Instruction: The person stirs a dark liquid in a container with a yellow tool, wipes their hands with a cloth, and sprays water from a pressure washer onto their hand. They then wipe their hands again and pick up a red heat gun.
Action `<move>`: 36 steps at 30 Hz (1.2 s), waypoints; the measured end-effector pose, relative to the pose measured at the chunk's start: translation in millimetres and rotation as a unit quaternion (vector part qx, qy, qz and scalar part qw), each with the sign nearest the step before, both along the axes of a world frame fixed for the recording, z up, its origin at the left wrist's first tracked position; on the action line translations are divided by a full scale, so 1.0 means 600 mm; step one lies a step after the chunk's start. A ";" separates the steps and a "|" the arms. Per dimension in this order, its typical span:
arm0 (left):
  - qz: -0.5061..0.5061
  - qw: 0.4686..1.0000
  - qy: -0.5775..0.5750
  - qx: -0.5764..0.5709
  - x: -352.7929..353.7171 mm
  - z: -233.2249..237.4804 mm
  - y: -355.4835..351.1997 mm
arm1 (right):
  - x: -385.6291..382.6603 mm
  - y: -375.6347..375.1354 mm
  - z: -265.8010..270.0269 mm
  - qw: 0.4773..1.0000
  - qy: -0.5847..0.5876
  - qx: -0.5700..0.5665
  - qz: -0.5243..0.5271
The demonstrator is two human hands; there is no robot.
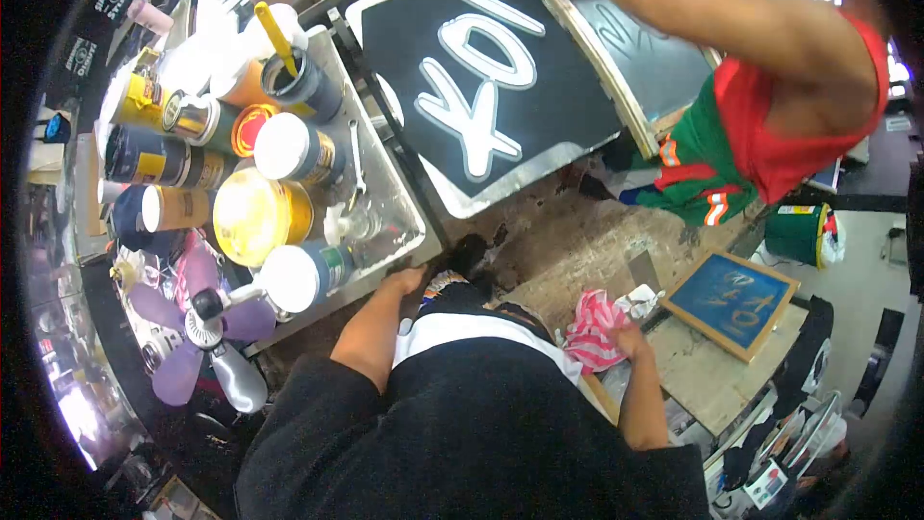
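Note:
My right hand (630,339) is closed on a pink-and-white striped cloth (597,329), beside a worktop on my right. A crumpled white cloth or paper (639,301) lies just beyond it. My left hand (408,279) hangs low by the near corner of a paint-stained tray (409,221); its fingers are too small and dim to read. On this tray stand several paint tubs, among them a yellow-lidded tub (258,216), a dark pot (303,87) with a yellow-handled tool (276,39) in it, and a wrench (357,162).
Ahead lies a black printing panel (472,67) with white lettering. A co-worker in a red top (808,116) leans over a framed screen (635,43). A wood-framed blue screen (733,303) rests on the right worktop. A purple-bladed fan (204,327) stands at left, a green bucket (797,234) at right.

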State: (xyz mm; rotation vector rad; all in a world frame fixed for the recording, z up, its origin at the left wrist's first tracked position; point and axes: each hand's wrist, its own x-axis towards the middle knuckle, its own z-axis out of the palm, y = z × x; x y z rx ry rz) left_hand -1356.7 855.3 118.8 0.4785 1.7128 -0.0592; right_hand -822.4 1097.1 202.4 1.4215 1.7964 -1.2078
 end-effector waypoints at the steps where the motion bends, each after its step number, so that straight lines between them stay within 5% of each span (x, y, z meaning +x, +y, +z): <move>1: 0.016 0.998 0.040 0.048 0.013 0.040 0.047 | 0.038 -0.013 -0.019 0.994 -0.016 -0.035 -0.104; 3: 0.019 0.988 0.088 0.123 0.028 0.058 0.110 | 0.111 -0.037 -0.037 0.906 0.095 -0.165 -0.379; 5: 0.003 0.984 0.095 0.149 0.033 0.036 0.149 | 0.084 -0.047 0.004 0.919 0.023 -0.130 -0.372; 7: -0.059 0.997 0.016 0.047 0.040 0.036 0.188 | 0.020 -0.068 0.073 0.924 -0.046 -0.094 -0.367; 9: -0.054 0.998 -0.009 0.003 0.055 0.113 0.226 | -0.029 -0.084 0.115 0.898 -0.059 -0.053 -0.432; 11: -0.054 0.997 -0.032 -0.041 0.062 0.119 0.238 | 0.007 -0.105 0.076 0.892 -0.036 -0.062 -0.446; 14: -0.261 0.964 -0.031 0.037 0.092 0.015 0.237 | 0.008 -0.146 0.077 0.869 0.009 -0.071 -0.490; 17: -0.290 0.956 -0.024 0.048 0.120 0.073 0.267 | 0.030 -0.209 0.065 0.899 0.086 -0.024 -0.429; 20: -0.478 0.866 0.040 0.139 0.179 0.068 0.281 | 0.064 -0.308 0.031 0.965 0.057 0.101 -0.235; 21: -0.524 0.834 0.037 0.169 0.206 0.053 0.277 | 0.071 -0.374 0.005 0.940 0.060 0.231 -0.245; 22: -0.568 0.798 0.032 0.199 0.235 0.029 0.274 | 0.036 -0.396 0.048 0.900 0.005 0.156 -0.406; 23: -0.632 0.746 0.015 0.211 0.268 -0.001 0.267 | 0.030 -0.432 0.071 0.915 -0.027 0.221 -0.336; 24: -0.683 0.683 -0.046 0.255 0.307 -0.033 0.262 | 0.018 -0.480 0.072 0.855 0.050 0.210 -0.471; 26: -0.763 0.567 -0.123 0.287 0.418 -0.012 0.216 | -0.023 -0.543 0.143 0.811 0.030 0.219 -0.543; 28: -0.577 0.697 -0.287 0.314 0.542 0.112 0.121 | -0.048 -0.619 0.179 0.744 0.116 0.265 -0.602; 29: -0.624 0.636 -0.325 0.316 0.600 0.138 0.073 | -0.059 -0.655 0.160 0.703 0.142 0.322 -0.618; 30: -0.487 0.737 -0.410 0.227 0.662 0.195 -0.004 | -0.067 -0.692 0.144 0.662 0.165 0.377 -0.626; 31: -0.328 0.813 -0.465 0.122 0.716 0.253 -0.099 | -0.084 -0.723 0.182 0.560 0.260 0.396 -0.680; 32: -0.279 0.792 -0.534 0.104 0.755 0.284 -0.188 | -0.102 -0.766 0.230 0.444 0.351 0.410 -0.715; 33: -0.231 0.765 -0.595 0.083 0.778 0.306 -0.271 | -0.108 -0.825 0.242 0.414 0.349 0.419 -0.729; 35: -0.246 0.761 -0.592 0.100 0.834 0.330 -0.417 | -0.074 -0.936 0.269 0.398 0.155 0.595 -0.681; 36: -0.205 0.752 -0.627 -0.008 0.850 0.347 -0.506 | -0.049 -1.014 0.318 0.341 0.223 0.542 -0.735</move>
